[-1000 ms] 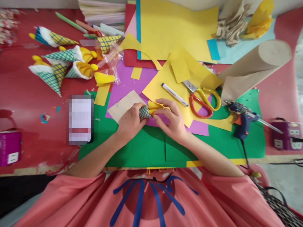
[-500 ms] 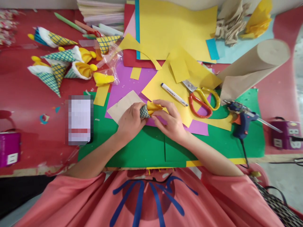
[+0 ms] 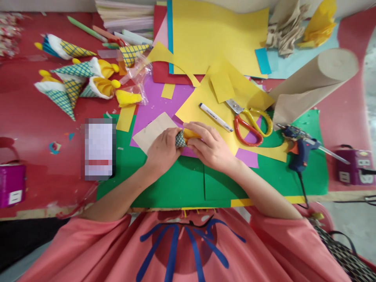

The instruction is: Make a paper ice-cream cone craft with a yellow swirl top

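My left hand (image 3: 163, 150) is closed around a small paper cone (image 3: 180, 140) with a blue-green lattice pattern, its tip hidden in my palm. Out of the cone's mouth, to the right, comes a piece of folded yellow paper (image 3: 190, 134). My right hand (image 3: 214, 149) has its fingers curled over that yellow paper, thumb below. Beneath the hands lie a beige paper square (image 3: 155, 131), purple paper (image 3: 164, 94) and a green sheet (image 3: 173, 184). A white marker (image 3: 216, 117) and scissors (image 3: 248, 125) with red and yellow handles rest beyond my right hand.
Several finished-looking cones (image 3: 69, 70) lie at the far left, near a phone (image 3: 100, 150) with a blurred screen. To the right are a blue glue gun (image 3: 302, 152) and a roll of brown paper (image 3: 317, 86). Large yellow sheets (image 3: 220, 35) lie at the back.
My right hand has shifted slightly left, and its fingers have closed further over the yellow paper. The left hand keeps its hold on the cone, which has turned a little.
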Tool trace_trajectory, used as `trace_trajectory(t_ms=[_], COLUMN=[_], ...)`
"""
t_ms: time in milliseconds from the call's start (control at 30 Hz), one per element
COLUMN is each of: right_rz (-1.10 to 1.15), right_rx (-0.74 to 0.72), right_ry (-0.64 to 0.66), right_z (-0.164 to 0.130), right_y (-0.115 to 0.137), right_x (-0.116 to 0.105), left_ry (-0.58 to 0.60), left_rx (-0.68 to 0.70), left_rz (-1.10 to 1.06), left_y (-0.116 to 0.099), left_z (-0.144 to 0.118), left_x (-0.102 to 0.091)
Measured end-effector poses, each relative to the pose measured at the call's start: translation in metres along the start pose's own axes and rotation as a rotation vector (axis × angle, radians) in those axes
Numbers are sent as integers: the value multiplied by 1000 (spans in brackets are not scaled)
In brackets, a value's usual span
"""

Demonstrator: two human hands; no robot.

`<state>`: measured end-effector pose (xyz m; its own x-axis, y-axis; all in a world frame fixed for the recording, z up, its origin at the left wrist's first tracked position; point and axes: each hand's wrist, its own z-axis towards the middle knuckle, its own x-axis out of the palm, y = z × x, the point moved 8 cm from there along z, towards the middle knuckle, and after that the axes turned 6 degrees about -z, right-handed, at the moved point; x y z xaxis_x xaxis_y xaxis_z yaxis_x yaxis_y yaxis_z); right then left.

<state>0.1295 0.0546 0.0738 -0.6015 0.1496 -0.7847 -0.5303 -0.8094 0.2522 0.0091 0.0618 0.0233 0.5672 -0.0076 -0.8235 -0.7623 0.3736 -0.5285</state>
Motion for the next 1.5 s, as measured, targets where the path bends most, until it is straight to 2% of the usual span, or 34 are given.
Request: trace_trajectory(t_ms=[167, 300, 400, 600, 700, 867, 1000, 1167, 1300, 1500], right_rz=[72, 71, 93, 133, 176, 236, 251, 266, 290, 293], right_rx=[80, 86, 83, 171, 238, 246, 260, 343, 395, 388], right_ry=[-44, -111, -114, -157, -130, -67, -85, -152, -127, -108], right_z=[-3, -6, -6, -5, -5, -6, -6, -6, -7, -8], right_y=[-3, -2, -1, -7, -10, -9, -11, -21, -26, -24], right_x=[0, 2, 3, -8, -6, 4, 0, -9, -5, 1], left_ry=[1, 1, 11, -9, -4, 21, 20, 22, 22, 59], left_rx=[-3, 4, -7, 20, 25, 13, 24, 67, 96, 14], left_rz=[-4, 27, 41, 31, 31, 32, 35, 53, 73, -18], left_y=[0, -1, 1, -1, -3, -4, -5, -10, -12, -1], left_z=[0, -1, -1, -1, -1, -2, -2, -3, -4, -2], left_x=[-1, -1, 1, -1, -1, 0, 0, -1, -1, 1])
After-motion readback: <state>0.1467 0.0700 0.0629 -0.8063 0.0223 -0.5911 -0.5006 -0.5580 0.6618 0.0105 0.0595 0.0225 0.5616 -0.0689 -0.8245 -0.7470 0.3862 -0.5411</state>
